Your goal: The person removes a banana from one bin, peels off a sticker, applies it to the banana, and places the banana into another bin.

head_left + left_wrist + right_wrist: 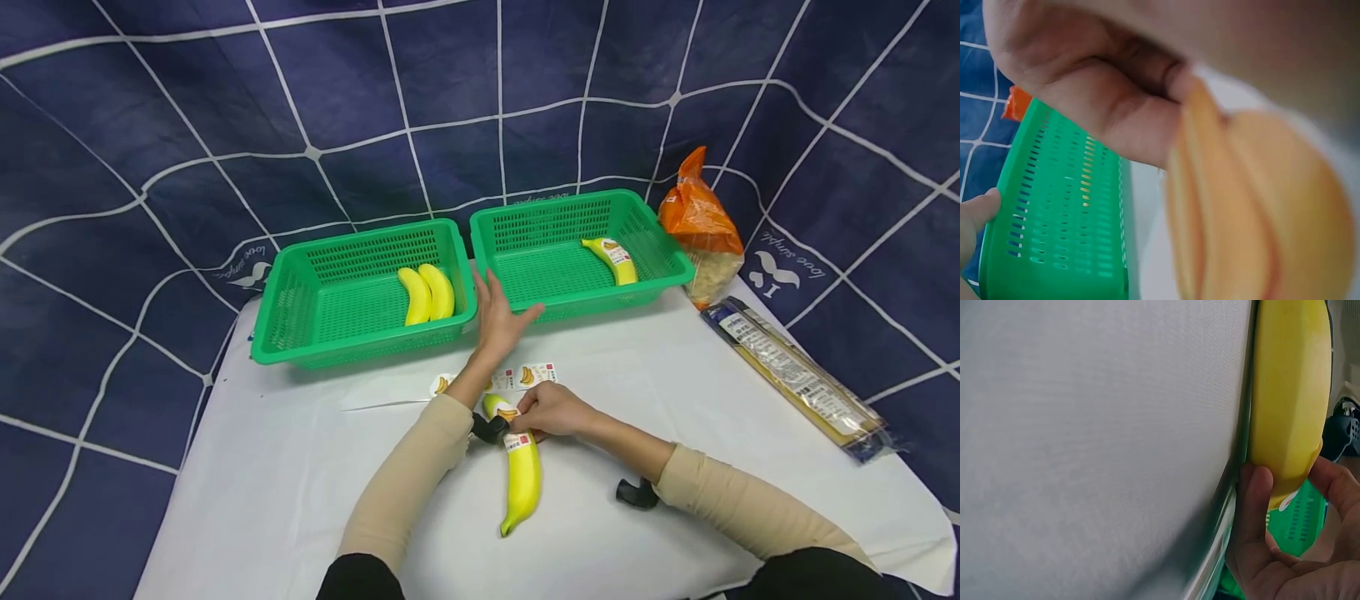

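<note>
A yellow banana (523,483) with a printed label lies on the white table, stem end toward the front. My right hand (557,411) pinches it near the label, thumb and a finger on either side of the banana (1291,387) in the right wrist view. My left hand (501,321) reaches over the table with fingers spread, right at the near left corner of the right green basket (558,315). That basket holds one labelled banana (619,260). Close to the left wrist camera, the label's banana picture (1254,212) fills the lower right.
The left green basket (352,342) holds two bananas (427,293). A strip of banana labels (536,375) lies behind the worked banana, partly hidden by the left forearm. An orange-topped bag (701,225) and a long flat package (795,375) sit at the right. Dark curtain encloses the back.
</note>
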The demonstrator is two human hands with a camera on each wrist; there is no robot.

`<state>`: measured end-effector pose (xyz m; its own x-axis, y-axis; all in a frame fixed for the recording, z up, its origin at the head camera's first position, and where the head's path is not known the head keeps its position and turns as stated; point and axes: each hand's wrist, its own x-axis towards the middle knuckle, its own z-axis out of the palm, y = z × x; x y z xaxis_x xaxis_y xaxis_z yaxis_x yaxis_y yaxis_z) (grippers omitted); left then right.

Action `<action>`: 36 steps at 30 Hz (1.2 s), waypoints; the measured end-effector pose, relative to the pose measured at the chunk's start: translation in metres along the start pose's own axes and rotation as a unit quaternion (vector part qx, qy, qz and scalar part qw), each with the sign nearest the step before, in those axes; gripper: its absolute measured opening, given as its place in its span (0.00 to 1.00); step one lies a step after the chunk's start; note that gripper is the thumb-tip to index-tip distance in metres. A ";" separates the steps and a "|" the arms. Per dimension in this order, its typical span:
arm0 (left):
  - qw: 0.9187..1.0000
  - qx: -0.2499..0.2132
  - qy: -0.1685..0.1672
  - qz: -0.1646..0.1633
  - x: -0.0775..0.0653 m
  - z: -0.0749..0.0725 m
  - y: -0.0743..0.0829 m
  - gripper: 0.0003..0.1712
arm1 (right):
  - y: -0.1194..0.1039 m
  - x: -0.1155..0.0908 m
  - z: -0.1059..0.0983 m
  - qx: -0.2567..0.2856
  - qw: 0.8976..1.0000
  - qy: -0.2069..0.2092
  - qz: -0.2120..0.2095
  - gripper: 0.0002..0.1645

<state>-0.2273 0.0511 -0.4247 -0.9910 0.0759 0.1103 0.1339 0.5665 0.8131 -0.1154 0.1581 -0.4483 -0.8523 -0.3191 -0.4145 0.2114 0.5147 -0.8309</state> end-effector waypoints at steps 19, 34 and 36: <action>0.999 -0.047 -0.020 0.001 0.018 -0.006 -0.012 0.76 | 0.003 0.000 -0.014 -0.020 1.000 0.016 0.017 0.17; 0.998 -0.033 -0.058 0.004 0.016 -0.019 -0.023 0.73 | 0.008 -0.002 -0.021 -0.024 0.999 0.013 0.018 0.19; 0.998 -0.032 -0.058 0.004 0.015 -0.019 -0.023 0.73 | 0.008 -0.003 -0.023 -0.026 0.999 0.014 0.018 0.20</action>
<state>-0.2457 0.0237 -0.4313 -0.9827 0.1770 0.0538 0.1388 0.5129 0.8472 -0.1221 0.1812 -0.4453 -0.8574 -0.2778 -0.4333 0.2184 0.5660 -0.7949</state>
